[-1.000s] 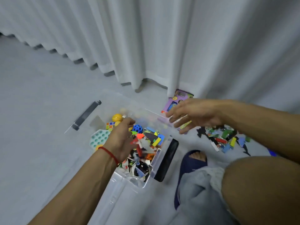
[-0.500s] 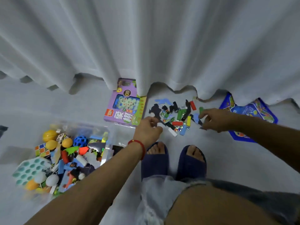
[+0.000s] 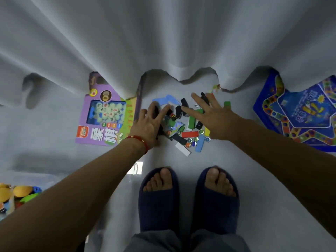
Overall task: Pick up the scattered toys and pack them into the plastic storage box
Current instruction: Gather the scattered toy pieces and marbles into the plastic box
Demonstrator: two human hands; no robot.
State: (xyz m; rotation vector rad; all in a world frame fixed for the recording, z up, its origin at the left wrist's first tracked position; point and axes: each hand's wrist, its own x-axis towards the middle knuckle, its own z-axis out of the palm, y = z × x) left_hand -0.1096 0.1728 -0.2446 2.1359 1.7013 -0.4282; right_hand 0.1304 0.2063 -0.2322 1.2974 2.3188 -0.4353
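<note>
A pile of small coloured toy pieces [image 3: 189,131], flat blocks and glass marbles, lies on the grey floor in front of my feet. My left hand [image 3: 151,122], with a red cord at the wrist, rests on the pile's left edge with fingers spread over black pieces. My right hand [image 3: 212,119] lies flat over the pile's right side, fingers straight and splayed. Only a corner of the plastic storage box [image 3: 11,197] shows at the far left, with yellow and green toys inside.
A purple game box [image 3: 107,117] lies left of the pile, partly under the white curtain [image 3: 163,42]. A blue star-shaped game board [image 3: 300,113] lies at the right. My feet in dark blue slippers [image 3: 187,199] stand just behind the pile.
The view has swung from the storage box to the pile. Both hands moved forward onto the pile and spread their fingers; half a second ago they were curled at its edges.
</note>
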